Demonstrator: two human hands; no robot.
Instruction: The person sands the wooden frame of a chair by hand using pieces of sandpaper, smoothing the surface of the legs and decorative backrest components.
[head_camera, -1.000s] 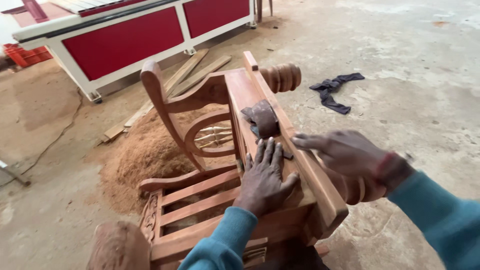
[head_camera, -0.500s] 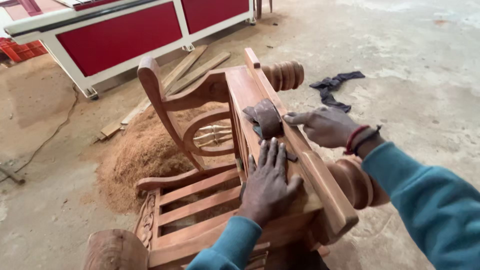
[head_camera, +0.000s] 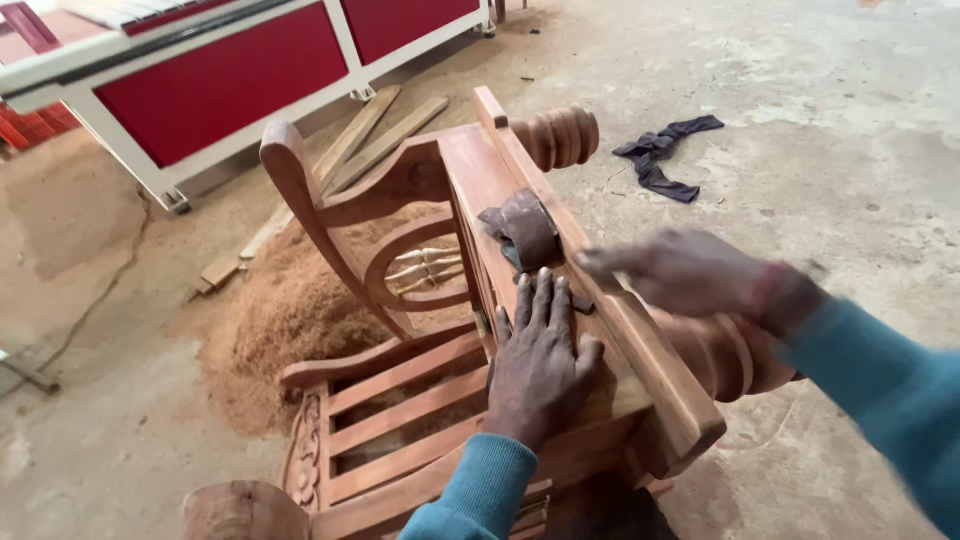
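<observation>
The landmark here is the wooden chair (head_camera: 470, 330), which lies tipped on its side on the concrete floor (head_camera: 850, 120), probably so that one flat rail faces up for working. To the far left of the chair stands one red and white machine cabinet (head_camera: 210, 90), and between it and the chair lie two loose planks (head_camera: 370, 135) and one pile of sawdust (head_camera: 290, 310), just beside the curved armrest. On the upper rail of the chair rests the left hand (head_camera: 540, 365), open and pressed flat with the fingers spread; I judge that it holds the chair steady. Just above this hand, on the same rail, lies one brown folded piece of sandpaper (head_camera: 520, 228). To the right of it is the right hand (head_camera: 690, 272), blurred, with fingers stretched toward the sandpaper; it seems open and grips nothing, but I cannot tell whether the fingertips touch the sheet. Farther right of the chair, well apart, one dark cloth (head_camera: 665, 150) lies on the floor. Two turned round leg ends of the chair are visible.
</observation>
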